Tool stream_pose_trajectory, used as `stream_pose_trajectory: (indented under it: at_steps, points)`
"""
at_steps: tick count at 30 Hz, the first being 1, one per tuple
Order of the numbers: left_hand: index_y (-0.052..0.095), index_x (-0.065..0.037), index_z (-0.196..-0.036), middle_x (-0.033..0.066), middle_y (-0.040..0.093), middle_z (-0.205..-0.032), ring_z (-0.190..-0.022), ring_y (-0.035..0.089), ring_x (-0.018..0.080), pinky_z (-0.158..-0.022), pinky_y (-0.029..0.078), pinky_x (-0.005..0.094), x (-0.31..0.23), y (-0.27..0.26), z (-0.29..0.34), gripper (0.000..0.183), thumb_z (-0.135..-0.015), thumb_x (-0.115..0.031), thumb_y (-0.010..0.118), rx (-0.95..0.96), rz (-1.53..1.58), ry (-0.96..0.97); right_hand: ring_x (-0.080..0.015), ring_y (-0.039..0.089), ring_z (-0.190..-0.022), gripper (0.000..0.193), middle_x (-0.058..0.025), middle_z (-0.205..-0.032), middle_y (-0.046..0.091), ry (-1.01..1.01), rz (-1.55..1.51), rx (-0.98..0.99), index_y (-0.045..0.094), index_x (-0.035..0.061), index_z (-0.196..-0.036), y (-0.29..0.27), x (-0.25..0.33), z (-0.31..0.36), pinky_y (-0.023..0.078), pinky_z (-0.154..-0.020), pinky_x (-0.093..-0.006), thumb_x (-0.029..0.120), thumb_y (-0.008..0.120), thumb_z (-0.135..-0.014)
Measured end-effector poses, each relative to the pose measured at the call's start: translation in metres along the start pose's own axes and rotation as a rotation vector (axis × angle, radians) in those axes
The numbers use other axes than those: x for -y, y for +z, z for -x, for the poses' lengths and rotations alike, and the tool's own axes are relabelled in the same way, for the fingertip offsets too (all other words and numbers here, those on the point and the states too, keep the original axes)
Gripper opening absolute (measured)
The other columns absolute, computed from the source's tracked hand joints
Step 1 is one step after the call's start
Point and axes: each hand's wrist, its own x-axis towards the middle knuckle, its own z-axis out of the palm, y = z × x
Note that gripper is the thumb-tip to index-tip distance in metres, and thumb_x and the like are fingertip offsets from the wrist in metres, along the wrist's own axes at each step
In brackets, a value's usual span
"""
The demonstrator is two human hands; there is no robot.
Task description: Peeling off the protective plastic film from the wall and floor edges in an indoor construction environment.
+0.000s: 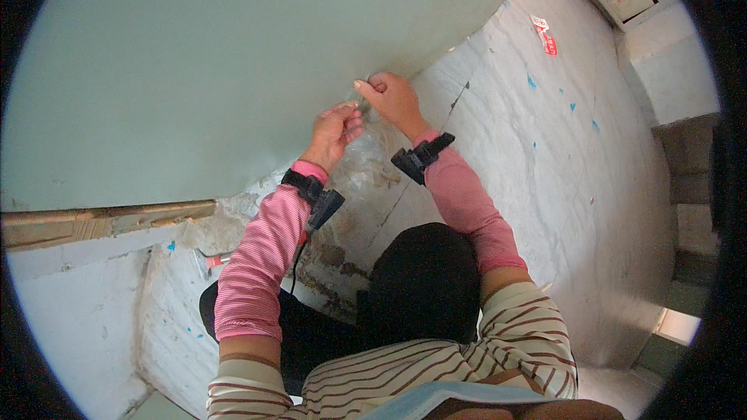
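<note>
Close together in front of the grey-green panel, both hands have their fingertips drawn in. My left hand [333, 134] is closed in a pinch, thumb against the fingers. A little higher and to the right, my right hand [395, 103] is also closed, with its thumb pointing left. Between the two sets of fingertips is something small and greyish, perhaps thin clear plastic, too faint to name. Below the hands, crumpled clear plastic [366, 162] lies by the panel's lower edge. Each wrist carries a black strapped device over a pink sleeve.
The large grey-green panel [194, 70] rises ahead and left. Marble-patterned flooring [568, 187] spreads right, with blue scraps and a red-and-white label [545, 36]. A red-handled tool [218, 260] lies left of my knee. Broken, dirty patches [331, 253] and a black cord [296, 264] are nearby.
</note>
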Motion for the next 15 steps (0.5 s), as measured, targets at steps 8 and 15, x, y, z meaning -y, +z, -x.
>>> stream_pose_trajectory:
  at_steps: [8,15]
  points:
    - [0.06,-0.006,-0.091,0.0015,0.058,-0.082,-0.069,0.054,0.0128,-0.065,0.047,0.0262,0.039,0.011,0.013,0.013,-0.084,-0.012,0.051,0.227,-0.454,0.079,-0.0065,0.044,-0.05,0.024,-0.0002,-0.057,0.053,-0.152,-0.341,0.056,0.056,0.0034,-0.065,0.01,-0.038,-0.004,0.035,-0.045,-0.0238,0.021,0.058,-0.08]
    - [0.057,-0.007,-0.097,0.0044,0.059,-0.086,-0.067,0.057,0.0147,-0.062,0.049,0.0284,0.037,0.012,0.009,0.018,-0.086,-0.021,0.052,0.123,-0.204,-0.027,-0.0064,0.045,-0.052,0.024,0.0009,-0.056,0.052,0.079,-0.612,0.02,0.054,0.0036,-0.062,0.022,-0.043,0.012,0.035,-0.047,-0.0228,0.019,0.057,-0.08]
